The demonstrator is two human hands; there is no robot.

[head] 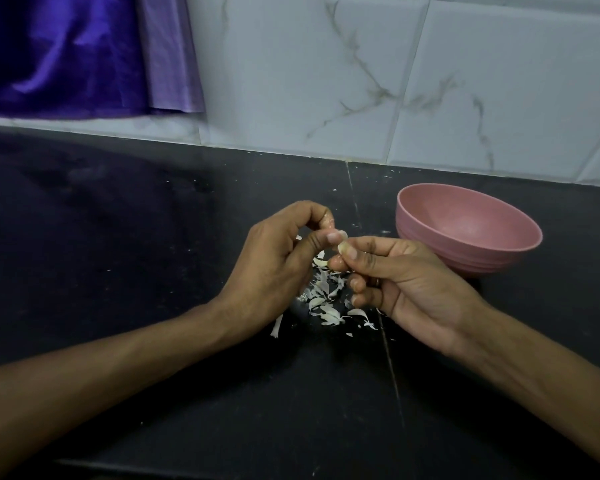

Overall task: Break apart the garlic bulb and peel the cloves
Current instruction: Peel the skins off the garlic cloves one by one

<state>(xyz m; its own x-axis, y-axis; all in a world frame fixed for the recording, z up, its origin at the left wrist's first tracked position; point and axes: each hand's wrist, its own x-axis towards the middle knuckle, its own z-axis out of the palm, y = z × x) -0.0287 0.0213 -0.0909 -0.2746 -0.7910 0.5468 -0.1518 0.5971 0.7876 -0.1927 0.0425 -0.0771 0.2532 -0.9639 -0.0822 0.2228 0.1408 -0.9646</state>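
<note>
One garlic clove (342, 247), small and pale, held above the black counter (125, 237) between two bare hands. Its long axis runs roughly upright with a slight lean; which end is tip and which is root cannot be told, since the fingers cover most of it.

Right hand (400, 282): palm turned up and toward the left, thumb and forefinger pinching the clove at its lower right side; the remaining fingers curl loosely beneath. The clove sits at the very tip of this grip, clear of the palm.

Left hand (281, 258): back toward the camera, fingers curled, thumb stretched right so that its nail meets the top left of the clove. Whether the left forefinger also touches it cannot be told.

Garlic peels (324, 299): many thin white scraps scattered on the counter directly below the hands, spreading toward the near side; one longer strip lies just left of the heap.

Pink bowl (465, 230): stands on the counter to the right and slightly far of the hands, near the right hand but apart from it.

Tiled wall (361, 81): white with grey veining, along the far edge of the counter.

Purple cloth (66, 53): hangs at far left, over the wall.
</note>
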